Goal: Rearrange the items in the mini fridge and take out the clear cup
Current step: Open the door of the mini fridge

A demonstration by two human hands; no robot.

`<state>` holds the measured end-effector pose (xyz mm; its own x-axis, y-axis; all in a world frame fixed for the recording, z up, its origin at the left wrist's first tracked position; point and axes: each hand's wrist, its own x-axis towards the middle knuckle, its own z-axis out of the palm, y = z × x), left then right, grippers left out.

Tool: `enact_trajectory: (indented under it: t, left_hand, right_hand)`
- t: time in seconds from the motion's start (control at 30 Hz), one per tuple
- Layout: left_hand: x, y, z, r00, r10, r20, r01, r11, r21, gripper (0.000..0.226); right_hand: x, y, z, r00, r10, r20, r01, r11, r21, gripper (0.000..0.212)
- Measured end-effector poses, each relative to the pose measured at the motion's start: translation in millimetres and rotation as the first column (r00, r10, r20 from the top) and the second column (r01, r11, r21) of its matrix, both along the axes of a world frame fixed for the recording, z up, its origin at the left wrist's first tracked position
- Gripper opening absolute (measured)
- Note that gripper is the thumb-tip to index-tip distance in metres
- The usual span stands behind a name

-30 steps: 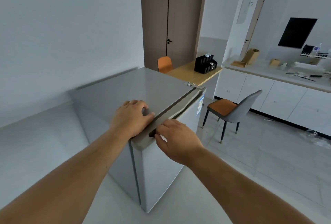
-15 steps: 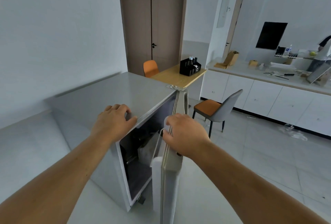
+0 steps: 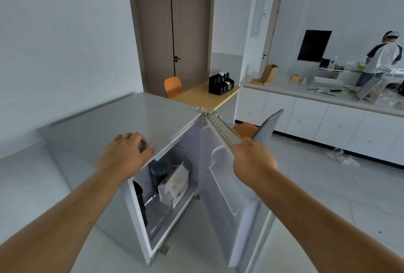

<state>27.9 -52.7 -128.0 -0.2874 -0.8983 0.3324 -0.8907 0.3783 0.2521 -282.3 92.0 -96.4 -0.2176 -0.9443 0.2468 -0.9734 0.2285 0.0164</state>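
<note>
The grey mini fridge (image 3: 113, 124) stands in front of me with its door (image 3: 220, 189) swung wide to the right. My left hand (image 3: 125, 152) rests flat on the fridge top near the front edge. My right hand (image 3: 253, 161) grips the top edge of the door. Inside I see a white paper bag (image 3: 175, 185), a dark round container (image 3: 159, 171) behind it, a dark object (image 3: 140, 194) at the left wall and a small metal piece (image 3: 150, 199). No clear cup shows from this angle.
A grey chair with an orange seat (image 3: 262, 128) stands just behind the open door. A wooden table (image 3: 207, 95) with a black organiser (image 3: 220, 83) sits beyond the fridge. A person (image 3: 380, 58) works at the white counter (image 3: 306, 93) on the far right.
The fridge door went from shut to wide open, pulled to the right by my right hand. My left hand stayed on the fridge top. The inside has come into view.
</note>
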Motion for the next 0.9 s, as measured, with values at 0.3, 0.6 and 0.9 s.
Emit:
enact_trajectory:
  t: [0.3, 0.6, 0.9]
  left_hand:
    - [-2.1, 1.9, 0.2, 0.999, 0.027, -0.038, -0.027, 1.0, 0.01, 0.03]
    - [-4.5, 4.9, 2.9, 1.0, 0.027, -0.007, -0.027, 1.0, -0.006, 0.031]
    - [-26.5, -10.6, 4.7, 0.991, -0.048, 0.129, 0.049, 0.999, -0.002, 0.045]
  right_hand:
    - [-56.4, 0.7, -7.4, 0.984, -0.176, -0.029, 0.177, 0.983, 0.043, 0.031]
    - [-111.4, -2.4, -15.0, 0.966, -0.234, 0.111, 0.222, 0.969, 0.107, 0.045]
    - [-74.2, -14.0, -36.0, 0.989, -0.145, -0.02, 0.145, 0.989, 0.038, 0.068]
